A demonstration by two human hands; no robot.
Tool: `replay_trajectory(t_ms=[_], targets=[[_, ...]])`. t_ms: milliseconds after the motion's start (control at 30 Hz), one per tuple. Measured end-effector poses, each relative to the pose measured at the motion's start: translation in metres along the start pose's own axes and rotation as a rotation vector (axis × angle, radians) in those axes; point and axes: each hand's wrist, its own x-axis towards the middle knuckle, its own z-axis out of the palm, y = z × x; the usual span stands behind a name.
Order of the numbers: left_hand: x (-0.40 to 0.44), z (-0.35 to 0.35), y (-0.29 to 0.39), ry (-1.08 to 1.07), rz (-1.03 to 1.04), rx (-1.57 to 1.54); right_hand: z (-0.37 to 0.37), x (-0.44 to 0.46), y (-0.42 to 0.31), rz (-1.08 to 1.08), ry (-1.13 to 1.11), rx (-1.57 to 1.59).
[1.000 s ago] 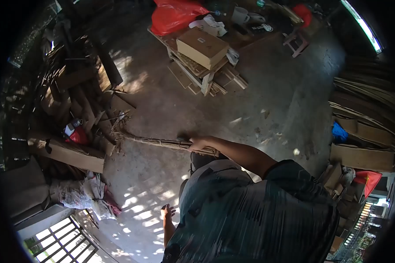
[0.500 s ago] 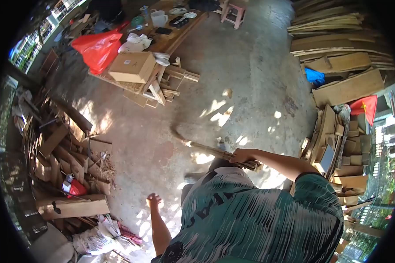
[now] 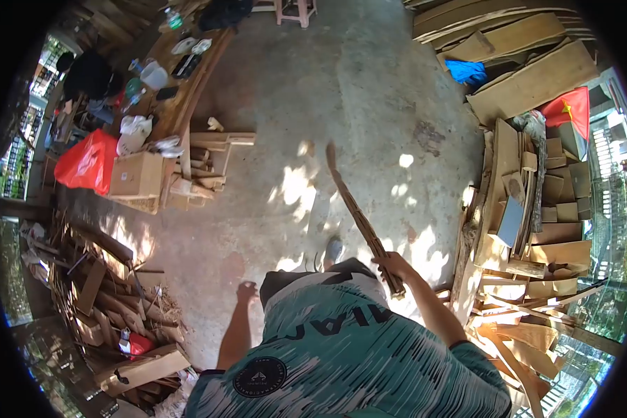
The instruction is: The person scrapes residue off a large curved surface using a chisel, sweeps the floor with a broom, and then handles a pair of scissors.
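A long broom-like bundle of thin sticks slants across the concrete floor, its narrow curved end pointing up and away from me. My right hand is closed around the thick lower end of the bundle, to the right of my body. On the other side, my left hand hangs beside my waist over the floor, its fingers slightly bent and apart, holding nothing. A shoe shows below the bundle, between it and my shirt.
A wooden table with a cardboard box and red bag stands upper left. Scrap wood lies lower left; planks and wood blocks line the right. Another person is behind the table.
The view has swung to the right. The stick bundle has swung from pointing left to pointing forward, still in my right hand. My left hand stays low and empty.
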Motion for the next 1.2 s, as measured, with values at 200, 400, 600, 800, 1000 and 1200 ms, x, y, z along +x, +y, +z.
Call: replay_trajectory(t_ms=[200, 400, 600, 800, 1000, 1200], targets=[[0.032, 0.052, 0.216, 0.001, 0.234, 0.070, -0.073, 0.031, 0.028, 0.030, 0.173, 0.256], [0.074, 0.153, 0.331, -0.246, 0.338, 0.255, -0.107, 0.034, 0.050, 0.129, 0.395, 0.435], [0.185, 0.219, 0.366, -0.256, 0.936, 0.882, -0.116, 0.036, 0.029, 0.313, 0.527, 0.537], [0.224, 0.264, 0.510, -0.466, 0.111, 0.455, -0.139, 0.047, -0.049, 0.350, 0.552, 0.678], [0.278, 0.281, 0.650, -0.452, 0.327, 0.126, -0.200, 0.098, -0.121, 0.189, 0.595, 0.739], [0.256, 0.304, 0.747, -0.194, 0.366, 0.375, -0.307, 0.175, -0.203, 0.137, 0.501, 0.780]])
